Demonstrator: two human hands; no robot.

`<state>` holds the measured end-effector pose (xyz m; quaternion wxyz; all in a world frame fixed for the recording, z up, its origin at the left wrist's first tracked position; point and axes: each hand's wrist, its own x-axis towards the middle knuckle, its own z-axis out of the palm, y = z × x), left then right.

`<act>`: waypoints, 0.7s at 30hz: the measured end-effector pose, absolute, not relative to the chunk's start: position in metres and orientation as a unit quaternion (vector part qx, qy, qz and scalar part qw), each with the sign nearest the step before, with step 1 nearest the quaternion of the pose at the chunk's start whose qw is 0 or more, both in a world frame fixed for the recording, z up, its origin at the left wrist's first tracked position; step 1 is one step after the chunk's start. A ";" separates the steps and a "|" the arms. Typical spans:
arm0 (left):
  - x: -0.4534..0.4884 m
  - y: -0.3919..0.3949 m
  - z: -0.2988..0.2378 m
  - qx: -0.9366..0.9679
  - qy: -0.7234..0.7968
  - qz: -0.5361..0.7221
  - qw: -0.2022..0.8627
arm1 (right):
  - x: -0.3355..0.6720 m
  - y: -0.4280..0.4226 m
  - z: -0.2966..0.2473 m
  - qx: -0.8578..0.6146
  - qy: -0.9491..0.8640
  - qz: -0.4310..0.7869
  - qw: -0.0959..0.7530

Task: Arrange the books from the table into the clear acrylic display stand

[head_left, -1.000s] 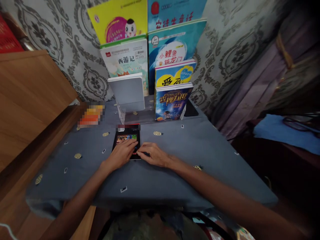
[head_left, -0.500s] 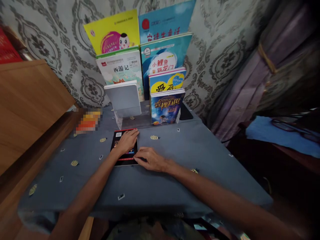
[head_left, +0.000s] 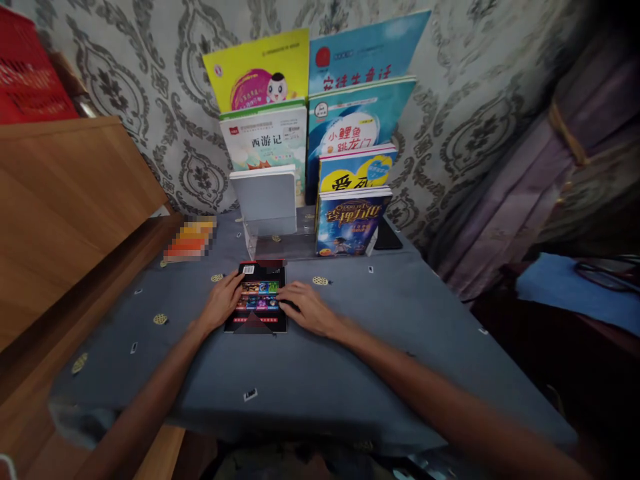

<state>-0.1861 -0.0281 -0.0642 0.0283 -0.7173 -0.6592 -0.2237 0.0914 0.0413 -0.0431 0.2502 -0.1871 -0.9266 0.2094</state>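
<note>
Left hand [head_left: 220,303] had slid off the black book [head_left: 257,297] to its left edge, right hand [head_left: 306,308] opposite, fingers spread; seemingly light, slippery, best pinched edgewise.

"西游记" on white book [head_left: 265,143], "小鲤鱼跳龙门" on teal book [head_left: 350,133]

Left hand [head_left: 220,304], right hand [head_left: 309,309], palms down

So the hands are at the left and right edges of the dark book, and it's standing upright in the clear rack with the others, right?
Not quite. In the head view the dark book lies flat on the grey tablecloth, in front of the clear rack, not upright in it. The left hand and right hand are at its left and right edges.
</note>
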 end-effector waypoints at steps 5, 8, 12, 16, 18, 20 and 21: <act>-0.183 -0.025 -0.072 -0.698 -0.676 -0.233 0.042 | 0.071 0.068 -0.047 -0.263 -0.932 0.153 0.197; -0.180 -0.024 -0.070 -0.707 -0.668 -0.228 0.050 | 0.059 0.080 -0.047 -0.295 -0.928 0.141 0.178; -0.174 -0.030 -0.067 -0.709 -0.667 -0.218 0.063 | 0.054 0.079 -0.047 -0.309 -0.927 0.129 0.168; -0.160 -0.051 -0.067 -0.714 -0.663 -0.214 0.073 | 0.068 0.057 -0.046 -0.297 -0.934 0.117 0.163; -0.150 -0.068 -0.067 -0.716 -0.660 -0.211 0.078 | 0.080 0.041 -0.044 -0.288 -0.938 0.107 0.158; -0.138 -0.087 -0.066 -0.719 -0.660 -0.203 0.082 | 0.093 0.024 -0.043 -0.274 -0.945 0.097 0.152; -0.132 -0.096 -0.066 -0.719 -0.661 -0.199 0.083 | 0.100 0.016 -0.043 -0.270 -0.946 0.096 0.149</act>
